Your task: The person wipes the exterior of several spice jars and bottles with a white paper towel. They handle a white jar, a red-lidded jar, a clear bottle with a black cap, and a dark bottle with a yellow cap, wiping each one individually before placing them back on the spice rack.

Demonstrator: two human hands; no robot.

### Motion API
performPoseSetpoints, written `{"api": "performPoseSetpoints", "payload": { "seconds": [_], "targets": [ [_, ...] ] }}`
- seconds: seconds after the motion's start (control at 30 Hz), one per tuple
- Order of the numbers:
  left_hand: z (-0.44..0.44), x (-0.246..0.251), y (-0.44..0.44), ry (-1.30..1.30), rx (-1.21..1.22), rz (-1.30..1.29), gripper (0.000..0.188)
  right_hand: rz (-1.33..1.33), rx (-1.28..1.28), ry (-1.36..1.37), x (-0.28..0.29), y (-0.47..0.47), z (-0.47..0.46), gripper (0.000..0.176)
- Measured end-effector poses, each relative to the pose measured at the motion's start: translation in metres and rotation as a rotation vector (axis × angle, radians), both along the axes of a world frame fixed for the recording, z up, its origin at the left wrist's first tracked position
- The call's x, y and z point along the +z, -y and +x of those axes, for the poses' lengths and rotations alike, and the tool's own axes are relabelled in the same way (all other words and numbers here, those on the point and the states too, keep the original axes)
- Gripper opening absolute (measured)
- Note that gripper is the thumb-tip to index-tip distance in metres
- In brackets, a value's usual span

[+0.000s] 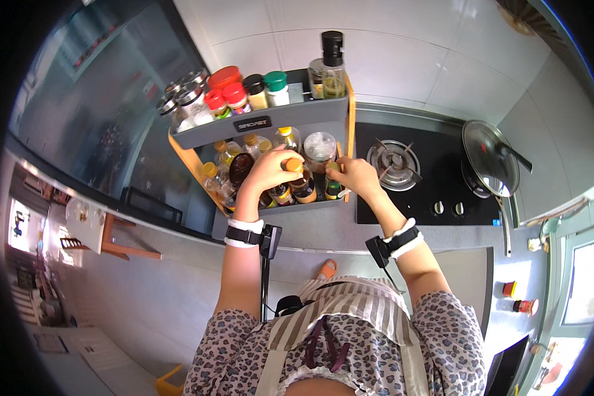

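My left hand (270, 171) is on the lower tier of a grey two-tier spice rack (307, 110), pinching the orange-yellow cap of a dark sauce bottle (304, 190) between thumb and fingers. To its right, my right hand (359, 175) grips the top of a small bottle with a dull yellow-green cap (333, 187). Both bottles stand upright at the tier's front edge. Between and behind my hands is a clear jar with a pale lid (320, 147). A bottle with a yellow cap (288, 138) stands behind my left hand, which partly hides the neighbouring bottles.
Spice jars with red caps (235, 94) and a tall black-topped oil bottle (333, 69) crowd the upper tier. Right of the rack are a gas burner (393, 161) and a pan with a glass lid (490, 158). A glass panel (143, 123) borders the left side.
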State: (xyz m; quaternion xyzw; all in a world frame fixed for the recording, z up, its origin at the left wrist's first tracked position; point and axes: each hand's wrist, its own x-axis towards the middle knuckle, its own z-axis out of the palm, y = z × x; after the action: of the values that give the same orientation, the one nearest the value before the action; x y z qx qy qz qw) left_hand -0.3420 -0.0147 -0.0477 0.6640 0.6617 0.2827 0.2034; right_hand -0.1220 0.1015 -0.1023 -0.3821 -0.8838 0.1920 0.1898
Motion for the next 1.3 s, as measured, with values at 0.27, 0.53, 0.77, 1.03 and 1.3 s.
{"api": "performPoseSetpoints", "payload": {
  "seconds": [0.27,0.53,0.77,1.03,1.3],
  "targets": [
    [-0.01,-0.003,-0.001,0.088,-0.093,-0.021,0.031,-0.042,0.082,0.105,-0.003,0.005,-0.014,0.043],
    [-0.008,-0.005,-0.002,0.107,-0.099,-0.015,0.029,-0.021,0.039,0.134,-0.007,0.003,-0.019,0.043],
    [-0.006,-0.001,-0.001,0.07,-0.109,0.009,0.032,0.001,0.039,0.104,-0.025,-0.01,-0.028,0.041],
    [-0.002,0.008,0.003,0.073,-0.046,-0.055,0.034,-0.017,0.047,0.026,-0.024,-0.012,-0.064,0.041],
    [-0.006,0.0,0.001,0.065,-0.07,0.043,0.031,-0.01,0.215,-0.04,-0.033,-0.021,-0.095,0.043]
  ]
}}
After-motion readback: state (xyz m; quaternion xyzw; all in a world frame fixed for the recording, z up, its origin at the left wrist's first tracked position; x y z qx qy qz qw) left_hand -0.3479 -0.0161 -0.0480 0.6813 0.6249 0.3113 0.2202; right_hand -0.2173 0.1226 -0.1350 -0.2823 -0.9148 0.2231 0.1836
